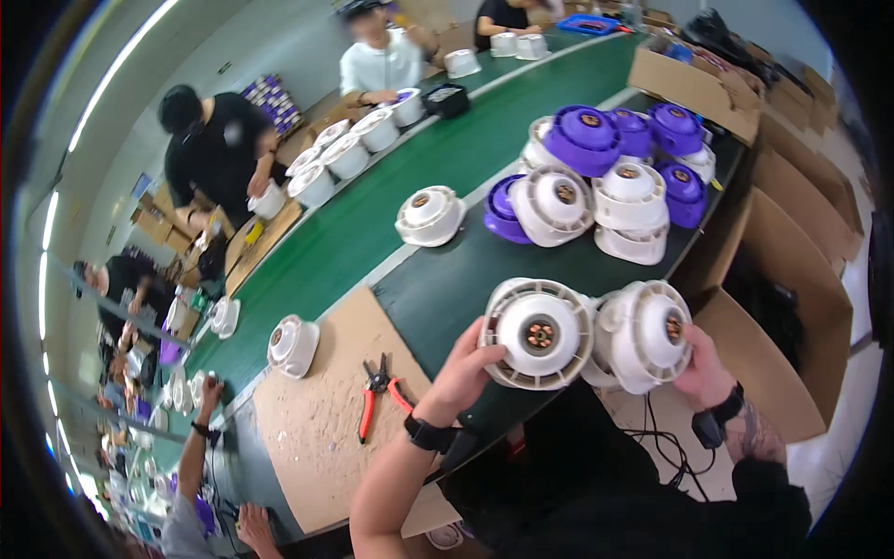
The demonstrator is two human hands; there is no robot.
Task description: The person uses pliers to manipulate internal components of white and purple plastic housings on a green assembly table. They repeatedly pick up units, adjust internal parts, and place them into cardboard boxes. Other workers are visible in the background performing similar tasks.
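Observation:
My left hand (460, 378) is closed on the rim of a white round plastic housing (521, 337), which has a ribbed ring and copper-coloured parts in its central hole. My right hand (704, 374) grips the side of a second white housing (643, 349) of the same kind. Both housings are held side by side above the near edge of the dark work surface, their domed faces toward me. Some of my fingers are hidden behind them. Pliers with red handles (367, 415) lie left of my hands on a brown board (321, 447).
Purple and white housings (563, 196) are piled at the far right, beside open cardboard boxes (792, 307). Single housings stand on the board (293, 347) and on the green conveyor belt (372, 252). Co-workers work across the belt; another person's arm (193, 456) reaches in at left.

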